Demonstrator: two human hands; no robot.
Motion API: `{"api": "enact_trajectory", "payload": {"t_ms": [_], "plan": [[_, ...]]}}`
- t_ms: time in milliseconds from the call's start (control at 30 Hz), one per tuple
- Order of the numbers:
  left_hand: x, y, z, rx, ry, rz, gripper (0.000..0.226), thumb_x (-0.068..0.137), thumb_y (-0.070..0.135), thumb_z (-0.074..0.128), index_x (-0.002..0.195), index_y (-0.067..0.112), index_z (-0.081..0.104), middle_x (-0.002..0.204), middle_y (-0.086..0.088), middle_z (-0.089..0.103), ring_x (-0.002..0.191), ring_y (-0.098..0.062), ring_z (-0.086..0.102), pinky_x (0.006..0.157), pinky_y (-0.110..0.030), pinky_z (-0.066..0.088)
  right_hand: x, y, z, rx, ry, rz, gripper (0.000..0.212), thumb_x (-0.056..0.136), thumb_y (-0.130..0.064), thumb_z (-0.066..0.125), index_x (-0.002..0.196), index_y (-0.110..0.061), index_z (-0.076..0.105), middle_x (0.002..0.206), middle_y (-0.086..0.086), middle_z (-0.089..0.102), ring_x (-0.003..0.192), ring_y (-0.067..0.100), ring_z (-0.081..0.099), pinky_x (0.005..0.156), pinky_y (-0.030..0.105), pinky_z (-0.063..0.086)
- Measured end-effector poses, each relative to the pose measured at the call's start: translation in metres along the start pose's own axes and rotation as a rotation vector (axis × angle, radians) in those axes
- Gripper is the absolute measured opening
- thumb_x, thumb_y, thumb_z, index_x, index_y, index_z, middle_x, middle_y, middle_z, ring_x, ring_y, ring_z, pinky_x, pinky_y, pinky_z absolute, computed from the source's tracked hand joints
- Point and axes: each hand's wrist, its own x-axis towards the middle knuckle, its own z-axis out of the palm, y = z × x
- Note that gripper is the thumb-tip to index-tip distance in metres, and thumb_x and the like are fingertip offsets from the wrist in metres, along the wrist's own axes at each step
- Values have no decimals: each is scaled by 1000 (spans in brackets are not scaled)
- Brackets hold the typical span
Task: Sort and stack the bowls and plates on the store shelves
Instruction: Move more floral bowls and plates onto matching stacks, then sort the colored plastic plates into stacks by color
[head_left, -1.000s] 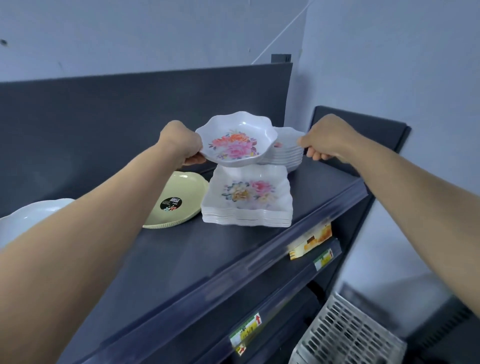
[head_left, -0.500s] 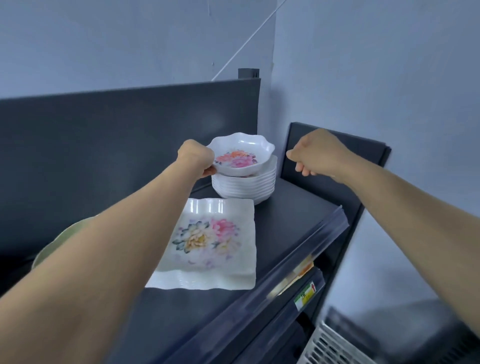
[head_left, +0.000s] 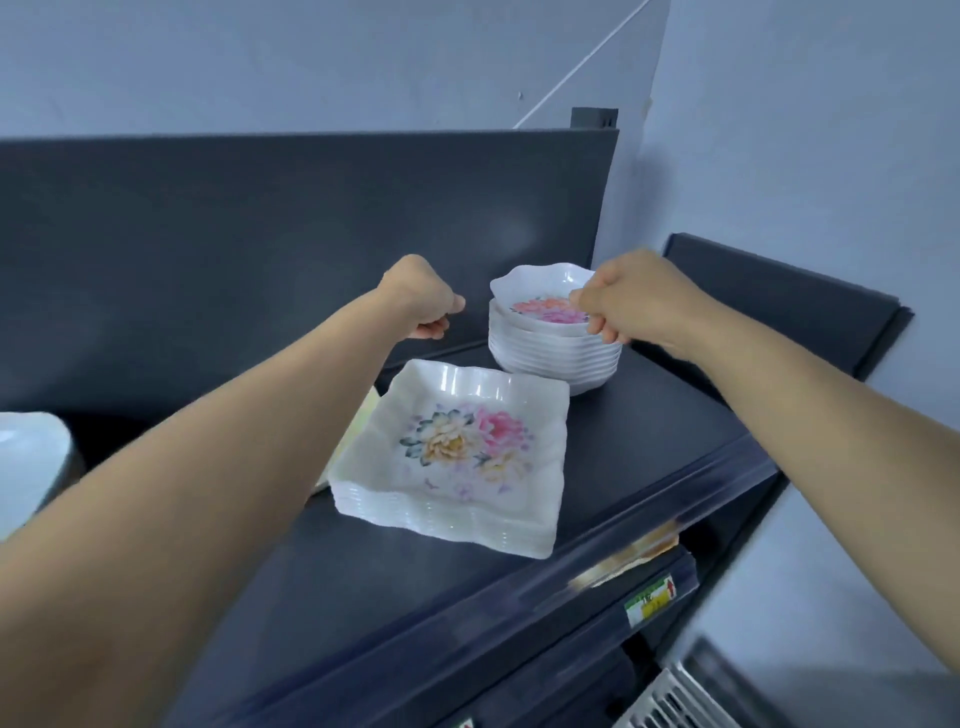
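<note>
Your left hand (head_left: 423, 304): curled, holding nothing, left of bowl stack (head_left: 550, 358) at shelf (head_left: 649, 441) back-right corner. Right hand (head_left: 618, 306): curled at stack's rim, grip unclear.

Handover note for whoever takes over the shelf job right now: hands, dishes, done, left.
Left hand: curled, holds nothing, left of the bowl stack.
Right hand: curled over the right rim of the top bowl, seems to pinch it.
Top bowl sits nested on the bowl stack at the back right of the shelf; square plates are stacked in front.
Done: floral bowls and square plates each in one pile.
Left: yellow plate, mostly hidden behind the left arm, and white dish at far left.
</note>
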Motion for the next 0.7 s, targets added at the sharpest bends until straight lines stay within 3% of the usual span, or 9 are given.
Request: {"api": "enact_trajectory", "payload": {"t_ms": [167,300,400,600,700], "plan": [[-37,-40,-66,78,78,-47,12,89,9,63,84,1,58,71,-11,60,53,-17,54,34,-12,46,-1,-45,44,-25,-159,-126,26,90,-17,57,69,-4,58,57,2,60,51,15,53,47,17,42],[-75,-79,-120,158,147,-133,7,87,5,61,85,-1,59,75,-17,60,50,-20,52,40,-18,44,-9,-86,89,-58,-321,-212,28,91,-21,57,89,6,67,75,11,68,63,22,57,56,24,45],[-108,-105,-154,140,213,-214,7,88,4,61,92,2,55,74,-15,57,49,-19,50,35,-13,43,-22,-115,122,-107,-445,-265,28,91,-19,57,98,7,67,72,8,65,60,20,55,53,23,43],[-164,-153,-207,178,327,-345,12,89,8,62,94,-2,61,67,-9,59,52,-18,54,45,-19,47,-48,-161,173,-142,-587,-369,28,91,-18,58,102,7,66,75,9,65,62,21,54,53,23,42],[-188,-177,-229,169,387,-407,10,88,8,63,90,-2,61,67,-8,58,52,-18,54,42,-18,47,-62,-177,194,-183,-648,-389,24,90,-16,59,96,6,66,80,13,64,54,19,49,51,22,40]]}}
